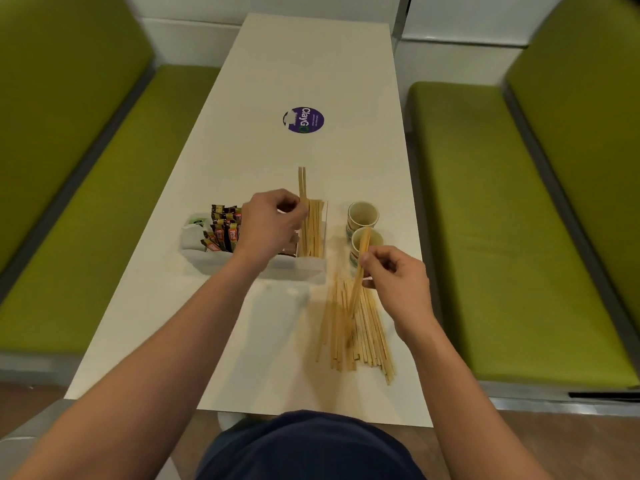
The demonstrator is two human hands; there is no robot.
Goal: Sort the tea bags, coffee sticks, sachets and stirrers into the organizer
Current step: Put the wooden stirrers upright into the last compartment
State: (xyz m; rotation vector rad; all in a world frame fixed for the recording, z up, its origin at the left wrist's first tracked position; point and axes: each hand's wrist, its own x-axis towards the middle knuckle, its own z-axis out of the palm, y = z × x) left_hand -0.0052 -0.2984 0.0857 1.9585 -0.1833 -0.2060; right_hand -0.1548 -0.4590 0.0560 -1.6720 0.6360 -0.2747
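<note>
A long white bench point(311, 71) runs between two green padded seats point(485, 220), with a round purple "ClayGo" sticker point(303, 120) near its middle. A clear plastic organizer point(242, 266) sits across the bench in front of the person. Its left end compartment holds pale packets point(194, 237), too blurred to tell tea bags from sachets. The next compartment is packed with upright brown and orange coffee sticks point(225, 232). The right end compartment holds a row of wooden stirrers point(314, 230) standing on end.

The left hand point(273, 223) hovers over the organizer. Its fingers point(291, 202) are curled, and thumb and fingertips pinch a pair of stirrers point(302, 180) that rise above the standing row.

The right hand point(398, 275) is just right of the organizer, its fingers point(372, 261) pinching a small bunch of stirrers point(358, 282). The bunch is tilted, with its lower ends reaching into the loose stirrers point(360, 334) fanned out on the bench near the front edge.

Two paper cups point(363, 216) stand just beyond the right hand, one behind the other, touching.
</note>
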